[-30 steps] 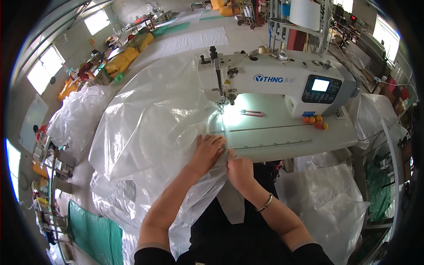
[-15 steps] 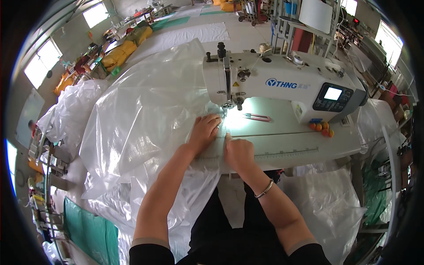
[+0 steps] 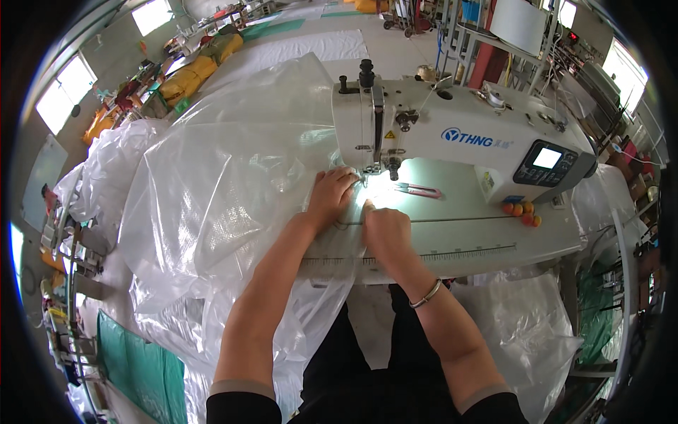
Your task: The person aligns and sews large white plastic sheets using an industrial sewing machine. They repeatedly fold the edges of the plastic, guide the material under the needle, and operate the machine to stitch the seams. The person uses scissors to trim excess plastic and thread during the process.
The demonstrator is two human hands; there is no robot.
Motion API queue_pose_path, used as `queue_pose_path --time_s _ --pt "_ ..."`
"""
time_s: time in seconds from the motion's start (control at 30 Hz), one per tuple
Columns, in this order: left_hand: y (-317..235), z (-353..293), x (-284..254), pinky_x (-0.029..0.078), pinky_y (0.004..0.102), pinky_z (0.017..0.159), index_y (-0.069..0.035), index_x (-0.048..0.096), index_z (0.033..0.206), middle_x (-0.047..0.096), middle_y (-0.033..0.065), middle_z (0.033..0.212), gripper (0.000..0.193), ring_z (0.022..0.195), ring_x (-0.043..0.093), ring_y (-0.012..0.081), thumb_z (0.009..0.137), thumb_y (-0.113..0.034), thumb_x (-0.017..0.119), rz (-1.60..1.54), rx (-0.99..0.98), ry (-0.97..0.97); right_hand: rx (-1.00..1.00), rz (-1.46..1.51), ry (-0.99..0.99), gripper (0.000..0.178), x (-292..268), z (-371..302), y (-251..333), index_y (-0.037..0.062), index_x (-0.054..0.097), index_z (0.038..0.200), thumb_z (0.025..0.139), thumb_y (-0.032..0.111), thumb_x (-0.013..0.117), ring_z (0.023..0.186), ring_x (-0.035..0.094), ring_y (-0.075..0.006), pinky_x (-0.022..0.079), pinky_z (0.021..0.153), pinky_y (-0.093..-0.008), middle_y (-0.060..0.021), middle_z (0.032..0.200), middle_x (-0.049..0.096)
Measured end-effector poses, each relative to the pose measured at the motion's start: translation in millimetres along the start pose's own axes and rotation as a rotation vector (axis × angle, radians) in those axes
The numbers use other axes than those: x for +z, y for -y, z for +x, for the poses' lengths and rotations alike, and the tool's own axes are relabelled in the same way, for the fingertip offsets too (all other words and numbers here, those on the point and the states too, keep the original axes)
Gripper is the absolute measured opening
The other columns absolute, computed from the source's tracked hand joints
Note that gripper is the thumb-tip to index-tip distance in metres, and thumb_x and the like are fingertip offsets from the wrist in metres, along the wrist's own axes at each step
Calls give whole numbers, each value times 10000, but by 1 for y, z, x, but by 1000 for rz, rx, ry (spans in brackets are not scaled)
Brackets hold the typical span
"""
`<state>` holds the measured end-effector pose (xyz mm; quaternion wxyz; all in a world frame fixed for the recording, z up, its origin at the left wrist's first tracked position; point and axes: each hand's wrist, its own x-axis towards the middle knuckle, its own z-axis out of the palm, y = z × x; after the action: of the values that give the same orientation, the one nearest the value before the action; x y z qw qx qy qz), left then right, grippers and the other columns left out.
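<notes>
A large translucent plastic sheet [image 3: 219, 184] spreads over the left side of the sewing table and hangs off its front. Its right edge runs under the needle area of a white sewing machine [image 3: 431, 116], where a bright lamp glares. My left hand [image 3: 330, 199] lies on the sheet just left of the presser foot, fingers extended and close together. Nearer to me, my right hand [image 3: 388, 232] has its fingers curled on the sheet's edge, the index finger pressed forward; its thumb is hidden. Pink-handled thread snips [image 3: 421, 191] rest right of the needle.
Several small orange-red fruits [image 3: 526, 212] sit by the machine's base. A ruler scale [image 3: 459, 254] runs along the table's front. Crumpled plastic [image 3: 116, 166] stands at the left, more plastic [image 3: 530, 339] hangs at the right. A thread stand [image 3: 487, 35] rises behind the machine.
Both hands have moved forward with the sheet, closer to the needle. The whole view has shifted slightly, so the machine appears farther right.
</notes>
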<state>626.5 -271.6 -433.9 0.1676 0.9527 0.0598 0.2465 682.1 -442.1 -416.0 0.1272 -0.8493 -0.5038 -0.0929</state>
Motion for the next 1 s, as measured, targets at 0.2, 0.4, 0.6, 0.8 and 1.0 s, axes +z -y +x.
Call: queue_pose_path --time_s 0.2,0.4,0.6,0.8,1.0 --pt "8 10 3 382 426 947 -36 631 1046 621 121 1063 235 1048 557 300 874 -162 530 31 -13 -13 15 -15 -16 241 12 10 -5 32 666 1008 800 121 581 601 665 -260 519 535 -358 -111 640 650" --pt "12 10 5 394 426 929 -37 629 1025 638 118 1022 222 1020 570 296 873 -168 534 45 9 -35 59 24 -8 180 13 11 -4 40 663 921 791 134 580 624 667 -279 527 564 -385 -123 654 652" --pt "0 9 -7 395 413 970 -51 635 1088 634 114 1102 263 1088 561 292 879 -187 551 61 -43 6 139 177 -92 206 8 9 -5 76 671 993 834 153 564 651 660 -328 527 616 -430 -152 678 654" --pt "-23 -13 -30 390 404 1007 -74 627 1158 594 72 1247 305 1207 512 263 872 -170 586 99 13 154 192 276 -162 138 7 3 -6 65 658 852 835 159 559 654 662 -345 524 607 -450 -168 675 652" --pt "-40 -24 -34 377 432 1033 -100 607 1212 555 56 1316 342 1283 460 250 876 -159 591 186 -42 231 132 202 -160 160 18 5 -11 66 661 823 856 177 550 636 660 -348 526 601 -446 -171 662 647"
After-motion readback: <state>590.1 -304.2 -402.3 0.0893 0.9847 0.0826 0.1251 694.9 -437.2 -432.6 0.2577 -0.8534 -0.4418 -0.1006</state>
